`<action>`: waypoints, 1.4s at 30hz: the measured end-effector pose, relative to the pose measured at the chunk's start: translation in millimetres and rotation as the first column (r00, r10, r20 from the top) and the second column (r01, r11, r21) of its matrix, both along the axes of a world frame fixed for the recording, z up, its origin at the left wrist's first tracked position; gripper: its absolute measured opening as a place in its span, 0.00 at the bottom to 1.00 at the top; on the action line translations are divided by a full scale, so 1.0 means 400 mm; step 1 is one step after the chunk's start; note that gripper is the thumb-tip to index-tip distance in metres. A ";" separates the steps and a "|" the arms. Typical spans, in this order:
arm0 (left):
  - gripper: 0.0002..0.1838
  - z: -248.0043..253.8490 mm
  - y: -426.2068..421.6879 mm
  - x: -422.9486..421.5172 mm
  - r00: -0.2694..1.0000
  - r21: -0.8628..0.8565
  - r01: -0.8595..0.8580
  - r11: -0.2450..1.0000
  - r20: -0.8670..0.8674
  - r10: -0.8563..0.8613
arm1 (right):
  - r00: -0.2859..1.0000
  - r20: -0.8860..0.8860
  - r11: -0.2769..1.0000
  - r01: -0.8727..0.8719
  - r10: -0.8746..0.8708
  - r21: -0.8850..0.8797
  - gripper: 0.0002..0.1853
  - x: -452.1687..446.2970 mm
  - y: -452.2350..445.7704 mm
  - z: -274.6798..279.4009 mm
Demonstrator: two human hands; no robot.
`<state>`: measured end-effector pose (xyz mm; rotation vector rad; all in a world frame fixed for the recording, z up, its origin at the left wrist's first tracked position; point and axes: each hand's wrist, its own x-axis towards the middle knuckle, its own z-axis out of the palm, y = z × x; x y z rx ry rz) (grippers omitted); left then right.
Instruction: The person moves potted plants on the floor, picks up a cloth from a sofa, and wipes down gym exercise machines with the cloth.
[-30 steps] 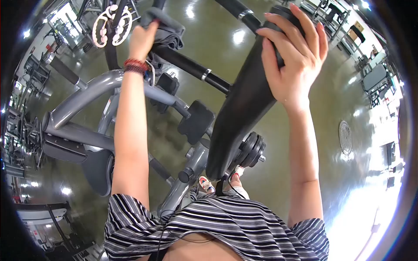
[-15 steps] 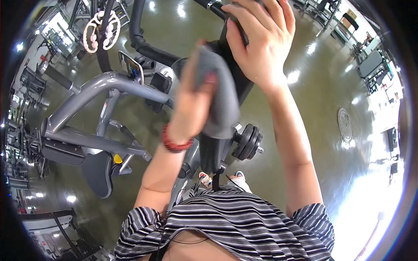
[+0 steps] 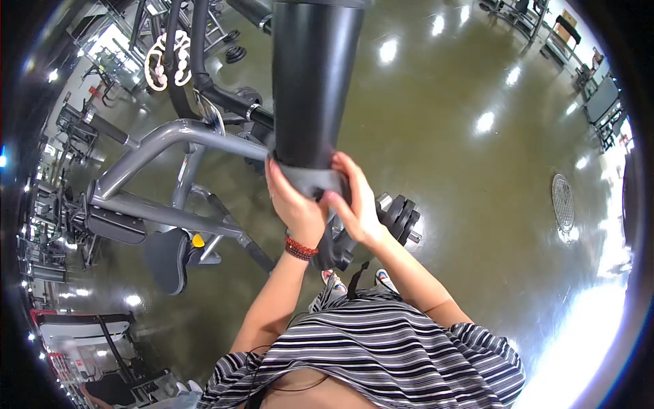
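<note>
A large black tapered cylinder (image 3: 313,88) stands up in front of me, running out of the top of the head view. Its wider end is at the top, and a dark grey, blurred part (image 3: 310,180) is at its lower end. My left hand (image 3: 298,204) wraps the lower end from the left, a red and dark beaded bracelet (image 3: 300,249) on its wrist. From the right, my right hand (image 3: 357,201) closes round the same end, its thumb near the left hand. The underside is hidden by my hands.
A grey-framed exercise machine (image 3: 177,204) with a black seat pad (image 3: 165,261) stands to the left. Black weight plates (image 3: 402,219) are beyond my right wrist. A round floor cover (image 3: 563,203) lies at right. My shoes (image 3: 385,279) are below.
My right hand has come down from the upper right to join my left. The black cylinder now rises between them; earlier a grey ribbed thing was under my blurred left hand.
</note>
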<state>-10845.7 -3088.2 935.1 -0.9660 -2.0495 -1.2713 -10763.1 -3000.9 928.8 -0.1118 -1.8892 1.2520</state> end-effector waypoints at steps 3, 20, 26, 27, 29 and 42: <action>0.56 -0.054 -0.016 0.040 0.987 -0.045 -0.070 0.997 0.143 0.076 | 0.984 0.177 0.999 -0.030 0.025 0.027 0.24 0.033 0.021 -0.018; 0.53 0.441 0.233 0.034 0.858 0.059 -0.327 0.943 -0.401 0.322 | 0.785 -0.526 0.869 0.468 -0.327 0.157 0.20 0.027 0.198 0.331; 0.48 0.356 0.206 0.010 0.800 0.028 -0.351 0.936 -0.510 0.316 | 0.940 -0.331 0.993 0.100 -0.077 0.055 0.35 -0.035 0.155 0.273; 0.46 0.323 0.193 0.000 0.775 0.011 -0.355 0.935 -0.555 0.301 | 0.952 -0.302 0.998 0.027 -0.045 -0.064 0.31 -0.047 0.142 0.278; 0.44 0.264 0.172 -0.009 0.780 -0.009 -0.398 0.917 -0.530 0.333 | 0.967 -0.254 0.949 -0.099 0.021 -0.299 0.24 -0.069 0.109 0.310; 0.42 -0.060 0.020 -0.014 0.902 -0.057 -0.297 0.953 -0.345 0.261 | 0.994 -0.107 0.975 0.011 -0.036 -0.222 0.53 -0.128 -0.016 0.065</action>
